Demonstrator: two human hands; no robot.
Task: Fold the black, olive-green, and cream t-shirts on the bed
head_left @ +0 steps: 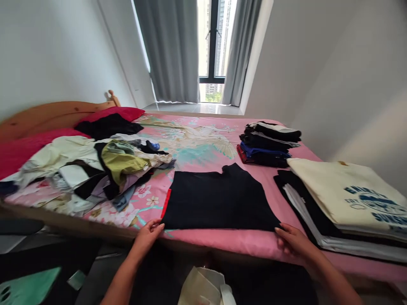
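Observation:
A black garment (216, 201) lies flat on the bed's near edge, with a strip of red along its left side and a notch in its far edge. Whether it is a shirt or trousers I cannot tell. My left hand (149, 235) pinches its near left corner between thumb and fingers. At the near right corner, my right hand (291, 240) has the cloth pinched in the same way. The near edge runs straight between both hands.
Loose clothes (95, 165) are heaped on the bed's left side by red pillows (19, 154). Folded dark clothes (269, 144) are stacked at the back right. Nearer right, a cream printed shirt (346, 190) tops another pile. The pink floral sheet (203, 135) covers the bed.

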